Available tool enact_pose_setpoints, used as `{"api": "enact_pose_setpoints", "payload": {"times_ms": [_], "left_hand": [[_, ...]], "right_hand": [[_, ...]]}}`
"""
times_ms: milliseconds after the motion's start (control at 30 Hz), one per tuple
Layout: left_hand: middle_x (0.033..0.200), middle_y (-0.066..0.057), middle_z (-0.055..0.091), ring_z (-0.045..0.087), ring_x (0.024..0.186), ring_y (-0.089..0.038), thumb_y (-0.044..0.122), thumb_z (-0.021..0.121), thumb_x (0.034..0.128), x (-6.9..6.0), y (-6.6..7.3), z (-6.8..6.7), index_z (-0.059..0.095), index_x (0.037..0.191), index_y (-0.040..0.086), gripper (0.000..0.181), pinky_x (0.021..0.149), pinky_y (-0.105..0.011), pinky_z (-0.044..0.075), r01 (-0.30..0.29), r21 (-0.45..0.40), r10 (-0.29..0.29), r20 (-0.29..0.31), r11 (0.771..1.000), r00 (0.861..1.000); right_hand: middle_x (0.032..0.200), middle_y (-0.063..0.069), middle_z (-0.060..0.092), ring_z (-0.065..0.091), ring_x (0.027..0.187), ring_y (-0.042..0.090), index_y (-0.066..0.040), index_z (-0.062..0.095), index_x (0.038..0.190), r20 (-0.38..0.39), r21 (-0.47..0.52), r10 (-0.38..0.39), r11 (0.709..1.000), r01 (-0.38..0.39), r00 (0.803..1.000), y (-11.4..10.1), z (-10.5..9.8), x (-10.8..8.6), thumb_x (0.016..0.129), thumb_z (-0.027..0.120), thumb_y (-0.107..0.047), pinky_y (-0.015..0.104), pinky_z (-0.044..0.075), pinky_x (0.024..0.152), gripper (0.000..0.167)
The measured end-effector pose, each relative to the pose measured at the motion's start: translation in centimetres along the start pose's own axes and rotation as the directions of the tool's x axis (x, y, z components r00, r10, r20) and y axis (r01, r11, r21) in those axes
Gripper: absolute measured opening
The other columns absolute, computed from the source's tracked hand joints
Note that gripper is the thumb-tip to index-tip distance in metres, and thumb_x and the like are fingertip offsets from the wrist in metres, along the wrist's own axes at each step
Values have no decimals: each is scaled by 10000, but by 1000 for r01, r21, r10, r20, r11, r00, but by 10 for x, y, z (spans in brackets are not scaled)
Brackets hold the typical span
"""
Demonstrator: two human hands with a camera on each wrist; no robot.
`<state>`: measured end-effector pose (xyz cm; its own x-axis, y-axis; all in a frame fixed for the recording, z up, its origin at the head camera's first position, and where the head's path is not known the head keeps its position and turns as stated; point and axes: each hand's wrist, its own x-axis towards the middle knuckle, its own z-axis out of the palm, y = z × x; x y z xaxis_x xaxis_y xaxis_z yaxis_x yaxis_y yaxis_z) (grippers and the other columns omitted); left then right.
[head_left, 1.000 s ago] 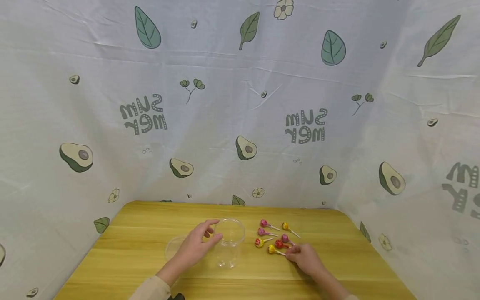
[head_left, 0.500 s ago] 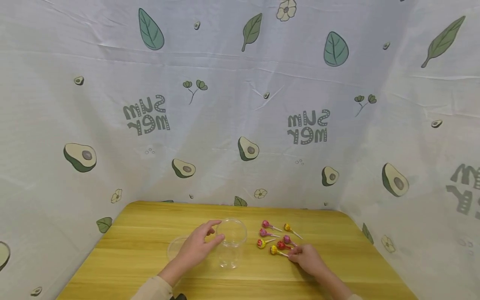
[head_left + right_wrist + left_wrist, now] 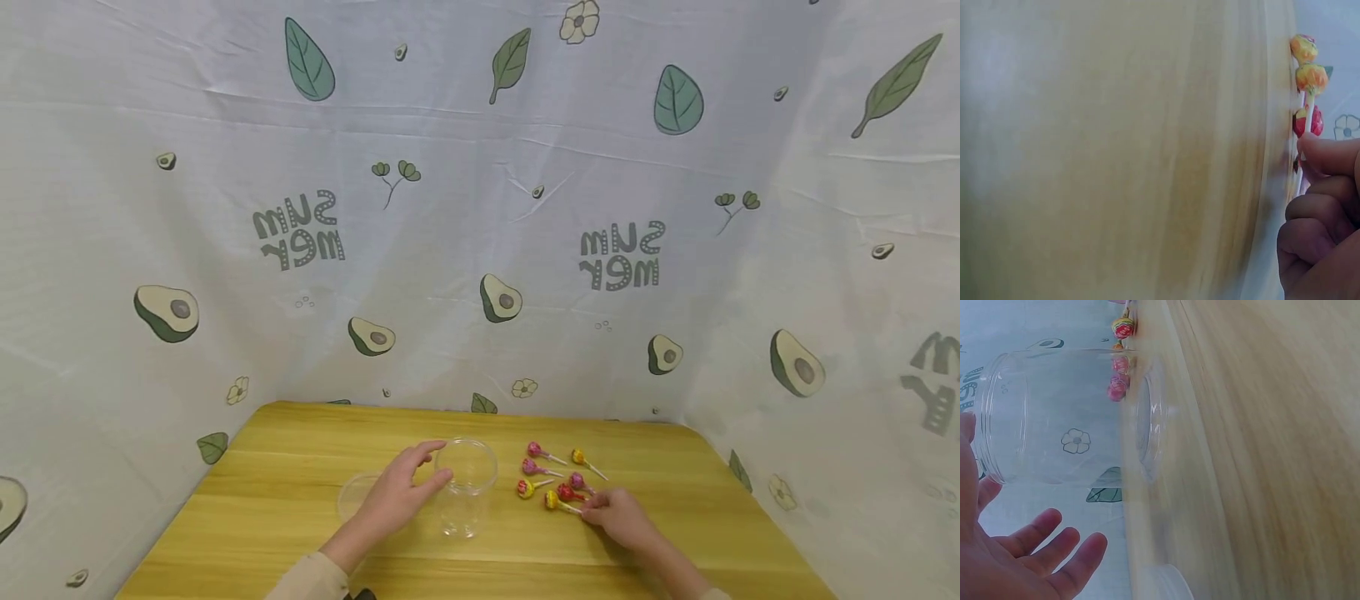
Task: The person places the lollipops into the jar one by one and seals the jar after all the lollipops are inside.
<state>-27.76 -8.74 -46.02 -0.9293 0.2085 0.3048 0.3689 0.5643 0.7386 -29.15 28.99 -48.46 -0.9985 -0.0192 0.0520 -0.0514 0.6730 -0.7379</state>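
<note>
A clear plastic cup (image 3: pixel 461 500) stands upright on the table, its wide rim on top. My left hand (image 3: pixel 395 496) is at the cup's left side, thumb and index finger at the rim; in the left wrist view the other fingers of that hand (image 3: pixel 1029 556) hang apart from the cup (image 3: pixel 1066 419). My right hand (image 3: pixel 621 518) pinches the stick end of a yellow lollipop (image 3: pixel 552 500). In the right wrist view that lollipop (image 3: pixel 1312 79) points away from the thumb and finger of the hand (image 3: pixel 1322 212).
Several other lollipops lie beyond and left of my right hand, among them a red one (image 3: pixel 566 492), a pink one (image 3: pixel 534 449) and a yellow one (image 3: pixel 578 457). A clear round lid (image 3: pixel 349 497) lies left of the cup, partly behind my left hand. Printed cloth (image 3: pixel 450 358) surrounds the wooden table (image 3: pixel 300 442).
The whole head view has shifted slightly, moving everything a little to the right. Both hands keep nearly the same places beside the cup and at the yellow lollipop.
</note>
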Motion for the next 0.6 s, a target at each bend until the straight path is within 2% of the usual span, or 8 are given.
{"api": "enact_pose_setpoints", "payload": {"times_ms": [100,333,600], "left_hand": [[1409,-26,570,554,1266,-269,684,524,938,0,0,0,502,1452,349,614,947,-584,484,3,-14,-3,7,1000,1000],[1331,-39,599,565,1232,-326,683,519,942,0,2,1,499,1459,333,625,917,-573,495,5,-14,-5,18,1000,1000],[1230,-27,621,581,1188,-316,554,584,975,-1,3,1,521,1445,307,535,890,-545,502,8,-9,-8,-5,1000,1000]], "right_hand": [[772,29,675,553,736,139,34,718,822,15,-7,-18,1000,18,1000,-2,-3,0,829,751,-13,237,436,649,58],[789,38,687,558,717,117,42,728,858,41,15,-34,999,33,999,-1,-8,-2,833,743,-40,232,454,652,87],[791,68,699,581,721,157,74,725,895,83,45,-44,998,41,996,-10,-15,0,877,700,-44,258,481,626,123]]}}
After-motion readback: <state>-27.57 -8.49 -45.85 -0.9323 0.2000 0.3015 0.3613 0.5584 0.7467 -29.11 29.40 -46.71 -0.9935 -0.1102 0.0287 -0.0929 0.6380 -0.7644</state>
